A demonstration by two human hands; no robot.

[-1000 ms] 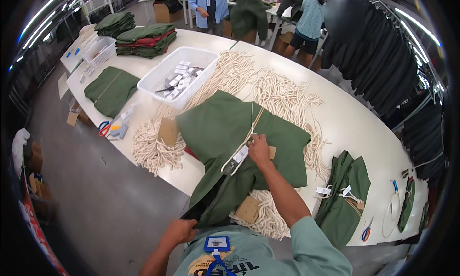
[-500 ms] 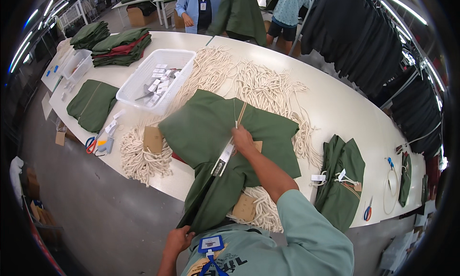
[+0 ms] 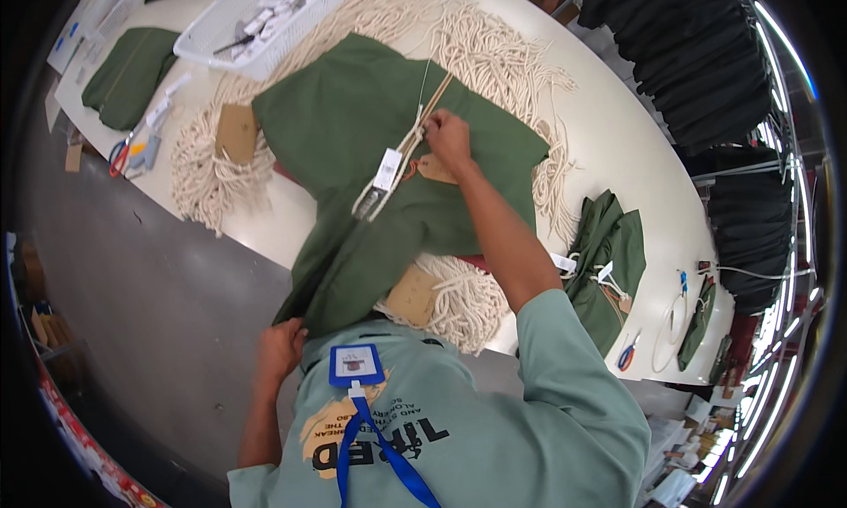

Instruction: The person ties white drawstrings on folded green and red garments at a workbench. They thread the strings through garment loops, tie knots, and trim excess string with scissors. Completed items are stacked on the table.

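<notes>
A green garment point(image 3: 326, 129) lies spread across the table, its lower part drawn down toward my body. My right hand point(image 3: 446, 136) is closed on the cream cord point(image 3: 411, 142) at the garment's middle; a thin tan strip runs up from there. A white label point(image 3: 386, 168) and a brown tag point(image 3: 434, 168) lie along the cords, just below that hand. My left hand point(image 3: 286, 342) pinches the garment's lower edge at my waist. Cream rope bundles point(image 3: 476, 305) with brown cards point(image 3: 411, 296) lie under and around the garment.
On the white table point(image 3: 644, 199) are a white basket point(image 3: 207, 42) of small labelled items, a folded green garment point(image 3: 123, 76), red-handled scissors point(image 3: 119, 158), tagged green garments point(image 3: 602, 279) and more scissors point(image 3: 628, 352). Dark garments point(image 3: 679, 58) hang along the right.
The view has tilted down, so the table sits higher and the people behind it are mostly out of sight. My right hand stays on the cord, my left hand on the garment's edge.
</notes>
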